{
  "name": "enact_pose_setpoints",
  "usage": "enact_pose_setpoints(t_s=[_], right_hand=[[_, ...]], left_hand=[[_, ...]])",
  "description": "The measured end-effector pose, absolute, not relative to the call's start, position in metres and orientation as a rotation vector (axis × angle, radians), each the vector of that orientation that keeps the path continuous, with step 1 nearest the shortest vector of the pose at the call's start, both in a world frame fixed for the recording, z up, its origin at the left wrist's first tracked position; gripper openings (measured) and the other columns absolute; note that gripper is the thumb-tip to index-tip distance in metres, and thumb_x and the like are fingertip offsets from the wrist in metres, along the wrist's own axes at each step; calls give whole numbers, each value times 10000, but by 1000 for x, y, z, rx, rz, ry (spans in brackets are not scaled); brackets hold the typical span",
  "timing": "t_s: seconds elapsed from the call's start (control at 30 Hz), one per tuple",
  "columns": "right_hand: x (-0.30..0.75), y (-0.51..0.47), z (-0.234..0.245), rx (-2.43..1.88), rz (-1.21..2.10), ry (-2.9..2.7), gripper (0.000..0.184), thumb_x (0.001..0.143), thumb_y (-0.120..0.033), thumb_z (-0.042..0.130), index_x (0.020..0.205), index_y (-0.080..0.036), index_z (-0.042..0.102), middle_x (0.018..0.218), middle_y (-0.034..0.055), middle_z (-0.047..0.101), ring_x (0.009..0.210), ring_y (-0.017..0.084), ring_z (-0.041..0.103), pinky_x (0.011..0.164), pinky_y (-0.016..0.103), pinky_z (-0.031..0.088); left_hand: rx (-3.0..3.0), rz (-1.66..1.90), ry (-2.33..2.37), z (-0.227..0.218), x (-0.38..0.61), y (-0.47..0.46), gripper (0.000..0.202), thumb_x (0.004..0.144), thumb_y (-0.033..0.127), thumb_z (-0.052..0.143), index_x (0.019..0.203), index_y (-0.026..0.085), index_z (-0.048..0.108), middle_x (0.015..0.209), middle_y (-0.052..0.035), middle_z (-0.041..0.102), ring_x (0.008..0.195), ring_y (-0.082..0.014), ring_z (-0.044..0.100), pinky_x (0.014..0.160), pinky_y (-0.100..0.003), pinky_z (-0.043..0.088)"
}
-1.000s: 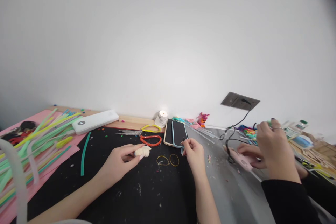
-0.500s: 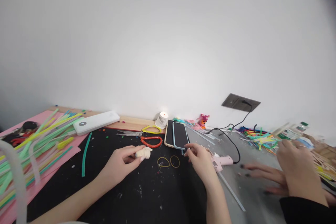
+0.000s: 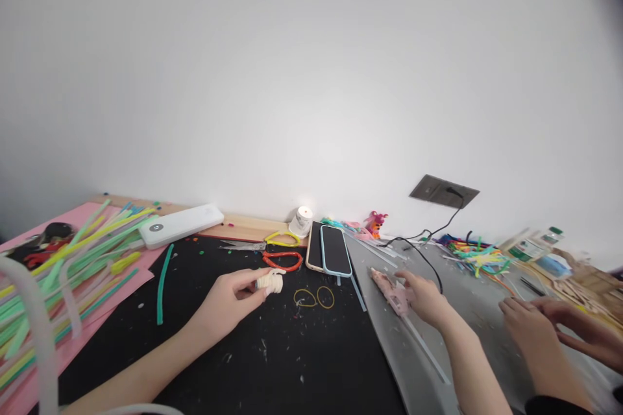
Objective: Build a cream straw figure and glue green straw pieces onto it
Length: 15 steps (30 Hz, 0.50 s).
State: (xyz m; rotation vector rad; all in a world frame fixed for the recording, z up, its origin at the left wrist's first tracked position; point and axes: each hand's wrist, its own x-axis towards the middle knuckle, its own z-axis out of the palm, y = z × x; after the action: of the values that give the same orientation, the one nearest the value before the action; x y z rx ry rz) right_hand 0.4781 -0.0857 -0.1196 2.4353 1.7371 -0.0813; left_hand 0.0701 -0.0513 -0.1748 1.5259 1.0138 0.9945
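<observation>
My left hand pinches a small cream ribbed piece just above the black mat. My right hand is wrapped round the handle of a pink glue gun, which lies on the grey sheet with its nozzle toward the phones. The gun's black cord runs to a wall socket. Two yellow rubber bands lie between my hands.
Another person's hands rest on the grey sheet at right. Two phones, red scissors, a lit candle and a white power bank line the back. Coloured straws cover pink paper at left; craft clutter at right.
My right hand moved right from beside the phones and took hold of the pink glue gun, which the other person had slid over. The other person's hands pulled back right. My left hand barely moved.
</observation>
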Motion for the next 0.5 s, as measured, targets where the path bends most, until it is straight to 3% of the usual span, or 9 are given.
enact_pose_setpoints(t_s=[0.1, 0.33, 0.5], right_hand=[[473, -84, -123, 2347, -83, 1743, 566, 689, -27, 410, 1195, -252, 530, 1114, 102, 604, 1073, 287, 535, 668, 313, 388], [478, -88, -117, 2295, -131, 1913, 568, 569, -34, 448, 1093, -213, 573, 1022, 79, 656, 973, 253, 593, 699, 290, 398], [469, -96, -99, 2384, -269, 2124, 439, 662, -184, 523, 1091, -178, 616, 1032, 99, 678, 934, 277, 616, 763, 317, 442]], left_hand=[[1423, 968, 984, -175, 71, -51, 412, 731, 247, 625, 1122, 122, 657, 1069, -93, 713, 968, -245, 651, 833, -319, 524], [1413, 972, 934, -179, 70, -49, 361, 752, 256, 618, 1098, 168, 668, 1054, -49, 725, 995, -254, 647, 818, -325, 536], [1373, 975, 925, -179, 70, -47, 378, 742, 274, 639, 1104, 169, 663, 1077, -51, 719, 1013, -258, 643, 853, -343, 530]])
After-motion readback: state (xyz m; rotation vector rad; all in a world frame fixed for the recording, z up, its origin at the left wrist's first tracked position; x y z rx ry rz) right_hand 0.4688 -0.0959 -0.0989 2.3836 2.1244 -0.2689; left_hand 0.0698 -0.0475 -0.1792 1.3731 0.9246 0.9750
